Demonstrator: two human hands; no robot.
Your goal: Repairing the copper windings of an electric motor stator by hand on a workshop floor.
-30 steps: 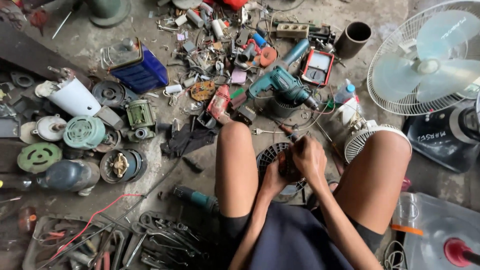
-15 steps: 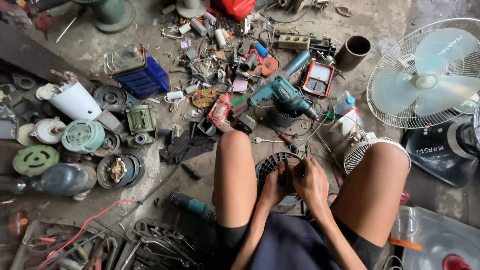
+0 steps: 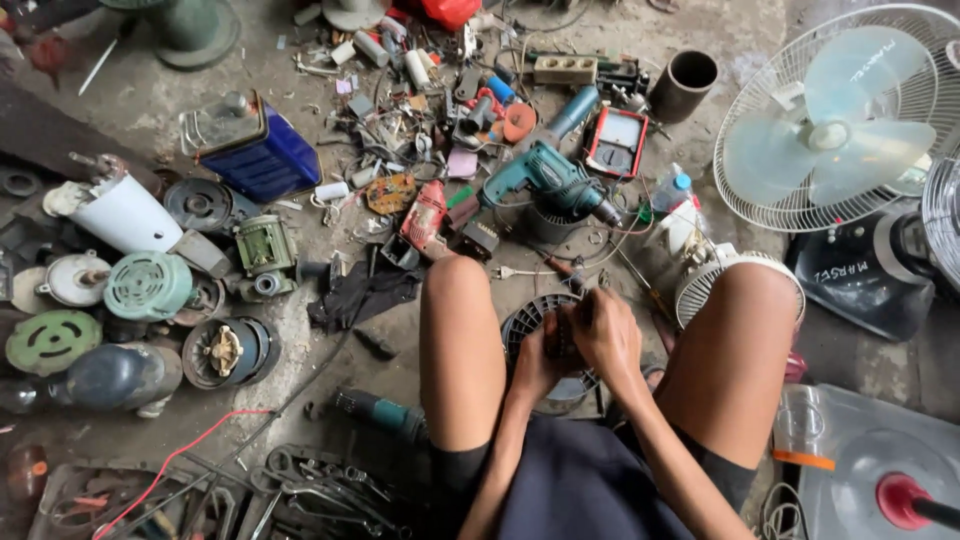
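Down between the knees, left hand (image 3: pixel 537 362) and right hand (image 3: pixel 605 335) clamped on black fan housing (image 3: pixel 528 318), mostly hidden; fingertips unclear.

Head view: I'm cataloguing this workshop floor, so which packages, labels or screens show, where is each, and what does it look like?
Meter: beyond the knees, flat rectangle, red frame, pale face.
Tin can: upper left, boxy, blue with metal top.
Small bottle: beside the meter, clear, blue cap, label unreadable.
Fan base: right, dark, pale lettering.
Hands: both on a dark round grille between the knees.
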